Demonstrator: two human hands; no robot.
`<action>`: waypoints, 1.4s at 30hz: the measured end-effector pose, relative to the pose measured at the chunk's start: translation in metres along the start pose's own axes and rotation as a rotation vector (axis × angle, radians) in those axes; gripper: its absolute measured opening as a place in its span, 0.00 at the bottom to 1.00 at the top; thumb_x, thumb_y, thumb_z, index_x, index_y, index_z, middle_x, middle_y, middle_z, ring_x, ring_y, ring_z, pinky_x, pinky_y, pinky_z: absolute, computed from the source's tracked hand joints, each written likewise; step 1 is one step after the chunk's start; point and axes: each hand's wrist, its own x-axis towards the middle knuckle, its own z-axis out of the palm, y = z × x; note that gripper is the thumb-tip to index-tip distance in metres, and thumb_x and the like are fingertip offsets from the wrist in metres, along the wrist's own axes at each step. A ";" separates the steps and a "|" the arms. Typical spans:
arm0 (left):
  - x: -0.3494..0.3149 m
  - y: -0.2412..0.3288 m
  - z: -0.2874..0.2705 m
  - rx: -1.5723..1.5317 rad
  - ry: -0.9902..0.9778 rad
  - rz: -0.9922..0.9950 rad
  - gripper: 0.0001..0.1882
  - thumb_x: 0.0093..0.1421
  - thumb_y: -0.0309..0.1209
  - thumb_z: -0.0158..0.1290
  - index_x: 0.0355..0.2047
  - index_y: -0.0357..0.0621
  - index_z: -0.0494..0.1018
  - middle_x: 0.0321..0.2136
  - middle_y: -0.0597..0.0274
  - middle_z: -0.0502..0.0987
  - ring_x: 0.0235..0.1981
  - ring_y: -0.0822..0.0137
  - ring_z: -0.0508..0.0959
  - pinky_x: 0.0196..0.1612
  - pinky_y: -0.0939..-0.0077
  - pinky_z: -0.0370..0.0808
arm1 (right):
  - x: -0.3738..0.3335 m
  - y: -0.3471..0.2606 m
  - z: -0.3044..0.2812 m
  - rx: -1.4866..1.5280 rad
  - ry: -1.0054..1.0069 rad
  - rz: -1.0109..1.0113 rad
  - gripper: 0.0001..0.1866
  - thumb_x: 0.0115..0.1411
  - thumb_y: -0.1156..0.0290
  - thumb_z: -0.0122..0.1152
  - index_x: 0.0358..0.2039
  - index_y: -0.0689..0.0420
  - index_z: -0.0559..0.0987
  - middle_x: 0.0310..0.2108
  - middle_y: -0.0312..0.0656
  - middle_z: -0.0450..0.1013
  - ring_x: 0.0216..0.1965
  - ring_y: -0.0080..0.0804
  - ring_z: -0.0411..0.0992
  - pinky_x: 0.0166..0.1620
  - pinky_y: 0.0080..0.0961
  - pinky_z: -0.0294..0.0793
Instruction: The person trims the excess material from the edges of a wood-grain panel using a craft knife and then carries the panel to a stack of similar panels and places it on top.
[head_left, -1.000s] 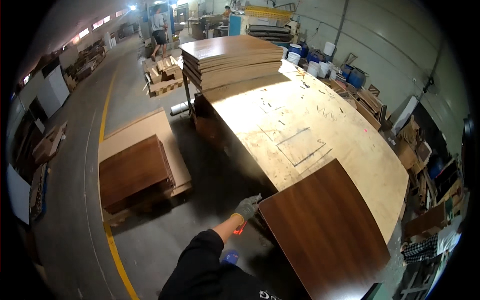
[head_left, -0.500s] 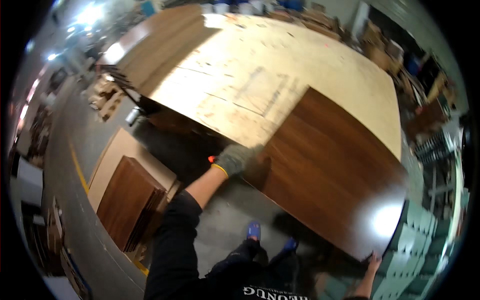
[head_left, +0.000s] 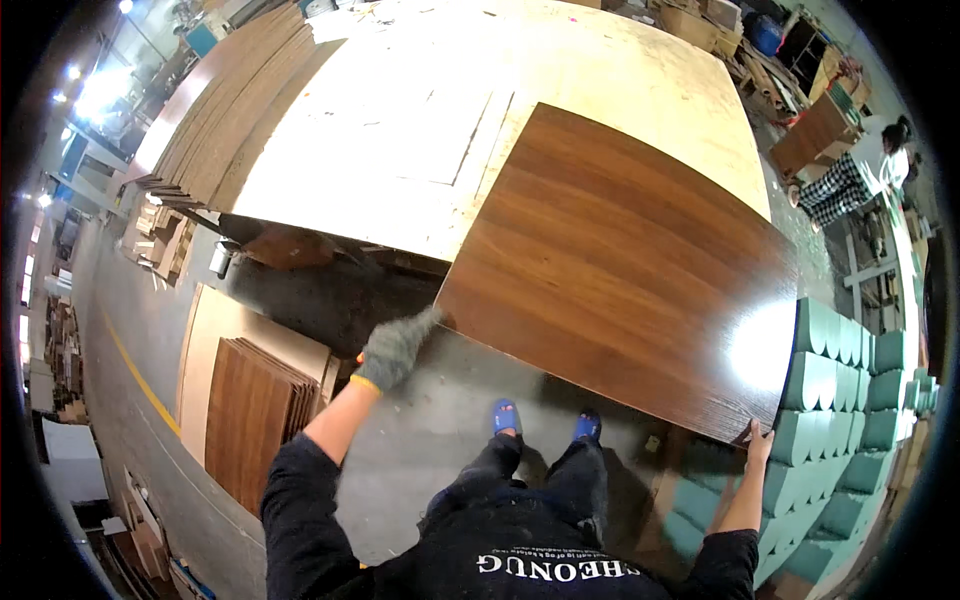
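A large dark brown wood-grain panel [head_left: 610, 270] lies partly on the pale worktable [head_left: 420, 130] and juts out over its near edge. My left hand [head_left: 395, 350], in a grey knit glove with a yellow cuff, has its fingertips at the panel's near left corner; the fingers are a little blurred. At the near right corner, my bare right hand [head_left: 758, 442] grips the panel with the thumb on top and the other fingers mostly hidden below. A bright lamp reflection covers the panel's right part.
More brown panels [head_left: 235, 120] are stacked at the table's far left. Another stack [head_left: 255, 400] rests against a light board [head_left: 205, 320] at left on the floor. Green rounded blocks [head_left: 805, 380] are piled at right. A person [head_left: 850, 185] bends down at far right.
My view has shifted, bringing the person at far right into sight. My left hand has moved away from the table edge, down and left, staying by the panel's corner. My right hand keeps its grip.
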 end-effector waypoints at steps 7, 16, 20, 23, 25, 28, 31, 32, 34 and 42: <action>0.026 0.010 0.017 -0.228 0.020 -0.220 0.28 0.57 0.23 0.42 0.58 0.57 0.59 0.28 0.50 0.77 0.27 0.52 0.77 0.29 0.62 0.74 | 0.006 0.001 0.005 -0.053 -0.001 0.022 0.54 0.48 0.43 0.62 0.60 0.71 0.50 0.60 0.60 0.53 0.62 0.49 0.52 0.62 0.34 0.52; 0.034 0.049 0.019 -0.350 -0.135 -0.866 0.23 0.62 0.37 0.40 0.59 0.62 0.59 0.32 0.53 0.77 0.30 0.50 0.77 0.34 0.60 0.72 | -0.006 -0.016 -0.006 0.016 -0.102 0.034 0.54 0.49 0.48 0.64 0.62 0.70 0.46 0.63 0.56 0.49 0.63 0.46 0.49 0.62 0.33 0.51; 0.026 0.075 0.054 -0.317 0.163 -0.803 0.22 0.62 0.33 0.42 0.57 0.57 0.62 0.30 0.51 0.77 0.31 0.50 0.77 0.35 0.60 0.72 | -0.003 -0.013 -0.012 -0.027 -0.097 0.015 0.52 0.49 0.46 0.63 0.60 0.71 0.50 0.61 0.57 0.53 0.61 0.46 0.54 0.60 0.35 0.55; 0.018 0.101 0.095 -0.474 0.485 -0.691 0.24 0.60 0.34 0.47 0.58 0.59 0.62 0.24 0.60 0.78 0.22 0.62 0.75 0.31 0.65 0.74 | -0.005 -0.020 -0.007 0.040 -0.122 -0.052 0.47 0.49 0.52 0.66 0.58 0.72 0.55 0.57 0.56 0.58 0.58 0.45 0.59 0.59 0.35 0.58; 0.015 0.134 0.137 -0.817 0.330 -0.812 0.24 0.62 0.36 0.41 0.59 0.52 0.58 0.35 0.58 0.78 0.31 0.56 0.77 0.36 0.63 0.72 | -0.007 -0.028 -0.002 0.109 -0.190 -0.100 0.43 0.50 0.55 0.67 0.56 0.72 0.58 0.55 0.55 0.62 0.54 0.44 0.62 0.56 0.35 0.61; 0.028 0.240 0.115 -0.478 0.433 -0.605 0.24 0.63 0.42 0.40 0.58 0.47 0.59 0.29 0.53 0.76 0.27 0.56 0.76 0.32 0.61 0.72 | -0.001 -0.031 0.002 0.078 -0.236 -0.169 0.39 0.49 0.57 0.68 0.51 0.73 0.63 0.49 0.54 0.66 0.49 0.41 0.66 0.52 0.33 0.64; 0.042 0.337 0.080 -0.402 0.231 -0.445 0.25 0.64 0.46 0.39 0.57 0.46 0.60 0.23 0.49 0.73 0.24 0.56 0.74 0.27 0.58 0.70 | 0.019 -0.015 -0.006 0.129 -0.126 -0.211 0.16 0.51 0.62 0.66 0.31 0.62 0.75 0.25 0.38 0.71 0.29 0.26 0.67 0.35 0.27 0.66; 0.038 0.347 0.060 -0.380 0.090 -0.441 0.25 0.64 0.47 0.40 0.57 0.48 0.61 0.22 0.48 0.72 0.22 0.55 0.74 0.26 0.57 0.69 | -0.017 -0.064 -0.024 0.241 -0.444 -0.179 0.15 0.51 0.63 0.65 0.31 0.61 0.75 0.25 0.35 0.70 0.28 0.26 0.66 0.35 0.26 0.65; 0.047 0.347 0.097 -0.217 0.401 -0.374 0.27 0.63 0.49 0.42 0.57 0.48 0.61 0.22 0.47 0.72 0.22 0.54 0.73 0.26 0.58 0.70 | 0.037 -0.032 -0.016 0.273 -0.481 -0.174 0.27 0.50 0.58 0.65 0.43 0.66 0.72 0.36 0.42 0.72 0.36 0.32 0.70 0.41 0.30 0.68; 0.038 0.188 0.090 -0.595 0.257 -1.147 0.18 0.61 0.38 0.40 0.52 0.62 0.66 0.32 0.47 0.77 0.33 0.47 0.77 0.36 0.56 0.71 | 0.068 -0.029 0.003 0.617 -0.646 -0.090 0.29 0.58 0.57 0.57 0.54 0.63 0.65 0.49 0.41 0.68 0.48 0.34 0.66 0.52 0.31 0.64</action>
